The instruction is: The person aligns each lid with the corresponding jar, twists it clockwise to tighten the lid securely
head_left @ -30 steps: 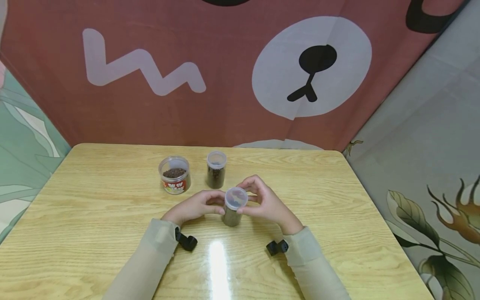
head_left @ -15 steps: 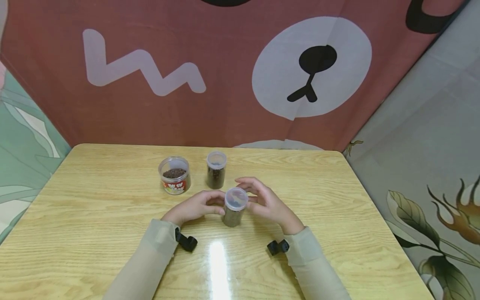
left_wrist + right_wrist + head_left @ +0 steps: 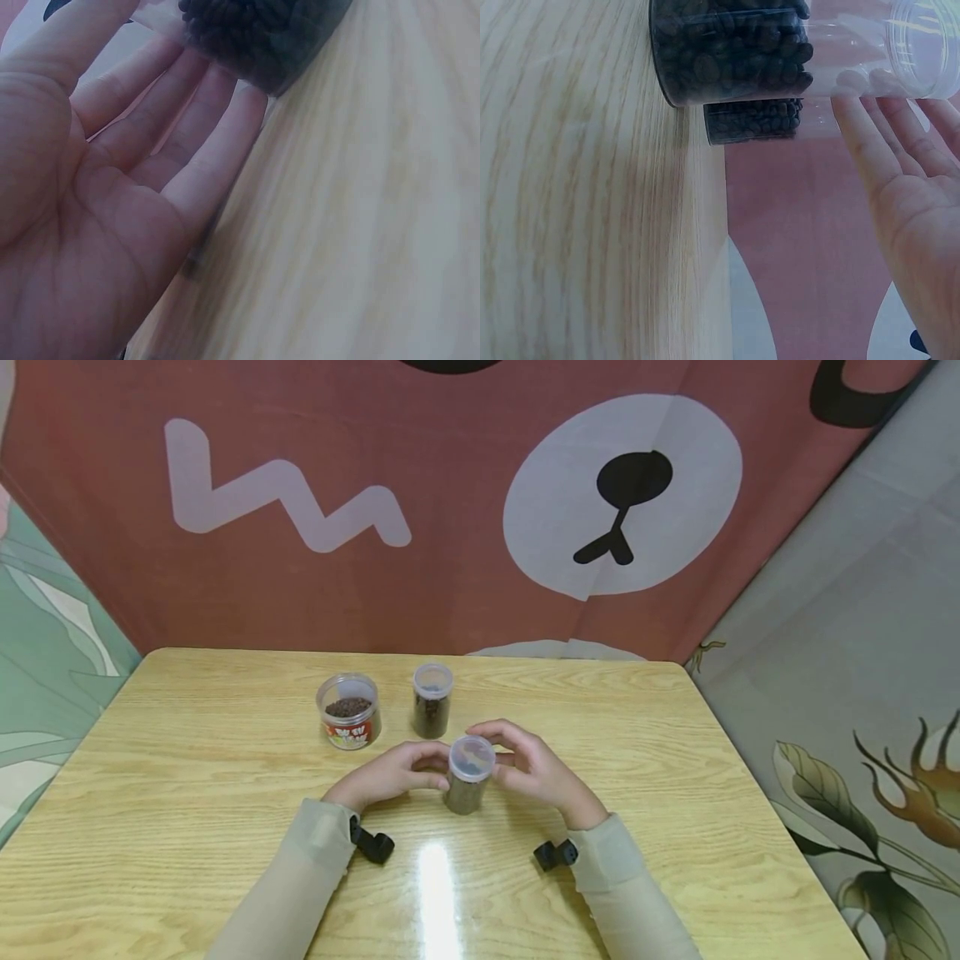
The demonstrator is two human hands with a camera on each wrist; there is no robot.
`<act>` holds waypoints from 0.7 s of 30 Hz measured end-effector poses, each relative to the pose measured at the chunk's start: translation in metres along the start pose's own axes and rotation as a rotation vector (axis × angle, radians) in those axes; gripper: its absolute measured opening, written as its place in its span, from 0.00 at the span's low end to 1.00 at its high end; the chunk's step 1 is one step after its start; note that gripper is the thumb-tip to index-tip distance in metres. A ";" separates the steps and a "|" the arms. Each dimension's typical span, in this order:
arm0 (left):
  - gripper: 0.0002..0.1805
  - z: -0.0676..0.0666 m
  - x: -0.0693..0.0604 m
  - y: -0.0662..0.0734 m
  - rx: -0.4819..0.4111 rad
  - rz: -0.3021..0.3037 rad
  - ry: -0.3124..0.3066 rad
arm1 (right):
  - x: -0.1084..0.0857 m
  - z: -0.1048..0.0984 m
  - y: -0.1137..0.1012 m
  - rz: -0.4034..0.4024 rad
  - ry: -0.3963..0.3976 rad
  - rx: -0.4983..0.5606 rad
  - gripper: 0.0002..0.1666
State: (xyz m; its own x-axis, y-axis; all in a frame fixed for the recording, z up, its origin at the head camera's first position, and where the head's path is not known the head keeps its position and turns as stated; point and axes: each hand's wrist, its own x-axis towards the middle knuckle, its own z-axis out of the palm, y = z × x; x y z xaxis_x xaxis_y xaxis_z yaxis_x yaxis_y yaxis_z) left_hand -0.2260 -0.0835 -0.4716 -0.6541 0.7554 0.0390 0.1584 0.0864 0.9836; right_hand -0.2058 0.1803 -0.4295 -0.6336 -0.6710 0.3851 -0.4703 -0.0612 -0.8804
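Note:
A clear lidded jar of dark beans stands upright on the wooden table between both hands. On its left side, my left hand holds the jar between thumb and fingers. My right hand reaches round the lid, thumb at the right side and fingers behind. In the left wrist view, the left fingers touch the jar's lower part. The right wrist view shows the right fingers against the jar's upper part, near the rim; the right thumb is hidden there.
Behind the held jar stands a second lidded jar with dark contents. To its left is a wider, topless tub with a red label and brown bits inside. A printed curtain hangs along the table's back edge.
My right thumb has slid from the front of the lid to its right side, and the right fingers have shifted behind it. The left hand and the jar stay in place.

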 end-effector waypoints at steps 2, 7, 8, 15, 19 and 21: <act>0.25 0.000 0.000 0.000 0.000 0.003 -0.001 | 0.000 0.000 0.000 0.014 0.009 -0.001 0.25; 0.25 0.000 0.001 -0.002 0.003 0.001 -0.001 | -0.001 0.001 0.001 0.049 0.028 -0.014 0.25; 0.25 0.000 0.000 -0.002 0.004 -0.002 -0.001 | -0.001 0.001 0.001 0.054 0.030 -0.018 0.26; 0.25 0.000 0.001 -0.004 0.008 0.010 -0.002 | -0.001 0.001 0.003 0.086 0.053 -0.010 0.27; 0.25 0.000 0.000 -0.002 0.008 0.003 0.001 | -0.001 0.002 0.004 0.103 0.077 0.000 0.28; 0.25 -0.001 0.001 -0.002 0.009 0.003 0.000 | -0.001 0.002 0.004 0.108 0.087 0.009 0.29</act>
State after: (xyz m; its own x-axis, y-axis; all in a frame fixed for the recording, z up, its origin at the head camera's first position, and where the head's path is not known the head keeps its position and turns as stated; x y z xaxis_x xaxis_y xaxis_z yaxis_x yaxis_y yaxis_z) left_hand -0.2271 -0.0836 -0.4736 -0.6534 0.7558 0.0421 0.1669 0.0895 0.9819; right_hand -0.2059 0.1791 -0.4337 -0.7314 -0.6074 0.3100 -0.3911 0.0013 -0.9203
